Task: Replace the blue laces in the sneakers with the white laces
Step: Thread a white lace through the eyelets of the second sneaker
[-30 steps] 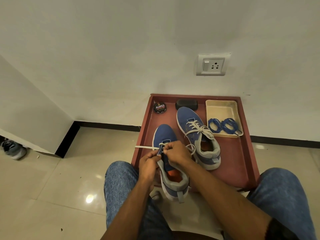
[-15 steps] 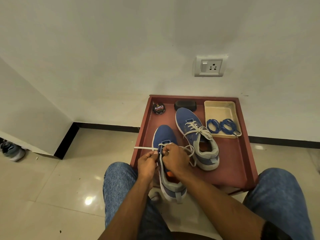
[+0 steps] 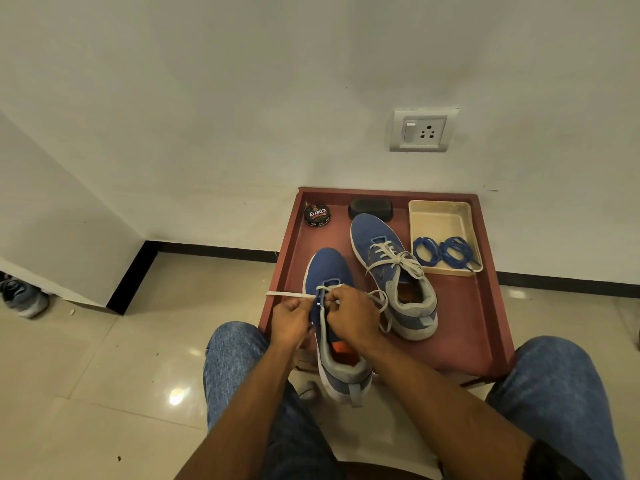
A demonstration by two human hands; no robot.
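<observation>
Seen from above, looking down past two denim-covered knees (image 3: 239,358). Both hands close together over the near blue knit sneaker with grey heel and white sole (image 3: 329,271), heel overhanging the near edge of the dark red raised-rim wooden tray (image 3: 485,323). Left hand (image 3: 292,320) curled tight, pinching the flat white lace (image 3: 284,294), one end stretched out sideways past the left hand and over the tray's left rim. Right hand (image 3: 353,315) curled at the eyelets, gripping the same lace, fingertips nearly touching the left hand's. Just beyond the right hand, second blue sneaker, laced and bowed in white (image 3: 391,268), angled away. Farther right of it, shallow cream rectangular tray (image 3: 440,216) holding two coiled blue laces (image 3: 443,252). Beyond the hands, against the tray's far rim, round black polish tin (image 3: 317,215) and black oblong brush (image 3: 370,207). Bare red tray surface to the right of the right hand; glossy beige tiled floor (image 3: 138,341) open left of the left hand. Compared with half a second earlier, hands drawn slightly closer, lace end still taut leftward, sneakers unmoved.
</observation>
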